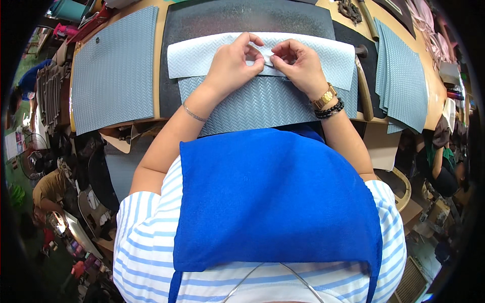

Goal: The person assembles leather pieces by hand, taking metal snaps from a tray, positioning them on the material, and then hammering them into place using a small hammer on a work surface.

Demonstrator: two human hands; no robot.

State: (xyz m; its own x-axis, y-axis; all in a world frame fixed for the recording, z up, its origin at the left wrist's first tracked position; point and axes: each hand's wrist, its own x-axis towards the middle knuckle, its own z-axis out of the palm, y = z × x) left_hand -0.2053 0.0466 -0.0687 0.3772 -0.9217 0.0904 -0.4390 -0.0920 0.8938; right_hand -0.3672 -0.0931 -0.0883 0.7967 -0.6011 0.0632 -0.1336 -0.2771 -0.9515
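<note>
Both my hands meet over a blue-grey sheet with a pressed herringbone weave (pixel 252 108). A pale, whitish sheet with the same weave (pixel 197 55) lies across its far part; whether it is the same sheet folded over, I cannot tell. The fingers of my left hand (pixel 235 63) curl into a pinch, thumb towards forefinger. My right hand (pixel 302 64), also pinching, faces it a short gap away. Between the fingertips shows a small white scrap (pixel 267 56), its kind unclear. Both sheets rest on a dark board (pixel 247 20).
Blue-grey woven sheets (pixel 116 70) are stacked at the left, with another fanned stack (pixel 401 76) at the right. A hammer with a wooden handle (pixel 365 93) lies beside my right hand. Other people work at both sides, one in a tan top (pixel 50 188).
</note>
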